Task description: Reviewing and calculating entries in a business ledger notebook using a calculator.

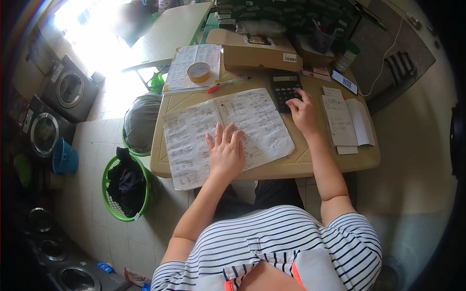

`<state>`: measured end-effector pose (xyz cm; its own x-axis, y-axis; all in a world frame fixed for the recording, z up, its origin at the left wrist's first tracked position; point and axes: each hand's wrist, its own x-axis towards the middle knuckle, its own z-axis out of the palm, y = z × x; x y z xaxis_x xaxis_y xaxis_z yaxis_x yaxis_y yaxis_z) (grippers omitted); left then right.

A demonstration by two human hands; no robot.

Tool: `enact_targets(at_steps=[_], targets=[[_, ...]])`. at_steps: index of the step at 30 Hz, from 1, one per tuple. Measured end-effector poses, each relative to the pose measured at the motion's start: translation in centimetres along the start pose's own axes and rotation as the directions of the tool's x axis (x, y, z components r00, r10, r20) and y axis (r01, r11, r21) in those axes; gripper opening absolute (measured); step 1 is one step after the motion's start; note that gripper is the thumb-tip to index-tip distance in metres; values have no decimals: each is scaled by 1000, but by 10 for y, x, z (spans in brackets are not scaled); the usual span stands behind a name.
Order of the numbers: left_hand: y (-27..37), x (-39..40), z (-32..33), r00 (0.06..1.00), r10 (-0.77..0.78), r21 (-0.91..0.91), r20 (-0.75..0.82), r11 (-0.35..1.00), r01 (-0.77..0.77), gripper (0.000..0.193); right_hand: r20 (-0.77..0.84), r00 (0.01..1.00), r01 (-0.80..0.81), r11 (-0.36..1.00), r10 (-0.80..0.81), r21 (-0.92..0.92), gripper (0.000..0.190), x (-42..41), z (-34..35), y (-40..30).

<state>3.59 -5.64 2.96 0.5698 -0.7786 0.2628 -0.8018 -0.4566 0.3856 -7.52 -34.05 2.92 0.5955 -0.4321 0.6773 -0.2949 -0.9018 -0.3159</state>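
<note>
An open spiral notebook (193, 142) with handwritten pages lies at the near left of the beige plastic table (309, 160). My left hand (227, 151) rests on it across the middle, fingers spread, holding nothing. At the right, my right hand (303, 112) is over the lower right part of a black desk calculator (279, 85), its fingers bent at the keys. Whether a fingertip presses a key cannot be told. A red pen (222, 86) and another pen lie behind the notebook. Farther back, a roll of tape (198, 72) sits on written sheets (178, 67).
Right of the calculator lie a smaller notebook (364, 123), loose papers (338, 120) and a phone (344, 82). A cardboard box (262, 54) stands at the back. A green laundry basket (105, 192) with dark clothes is on the floor at left, near front-loading washers (69, 89).
</note>
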Motion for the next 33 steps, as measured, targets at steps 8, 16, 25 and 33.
enact_targets(at_steps=[8, 16, 25, 33], targets=[[0, -1, -2, 1000, -5, -2, -4, 1000, 5, 31, -50, 995, 78, 995, -81, -55, 15, 2, -6, -16], [2, -1, -3, 1000, -8, -12, -4, 1000, 8, 32, -67, 989, 134, 991, -135, -28, 20, 5, -14, -18], [1, -1, -2, 1000, -13, -1, 9, 1000, 13, 32, -256, 966, -55, 995, 32, -82, 31, 1, -18, 15], [1, -1, -2, 1000, -15, -2, 18, 1000, 15, 33, -63, 986, -159, 987, 157, -24, 25, 0, -16, -1]])
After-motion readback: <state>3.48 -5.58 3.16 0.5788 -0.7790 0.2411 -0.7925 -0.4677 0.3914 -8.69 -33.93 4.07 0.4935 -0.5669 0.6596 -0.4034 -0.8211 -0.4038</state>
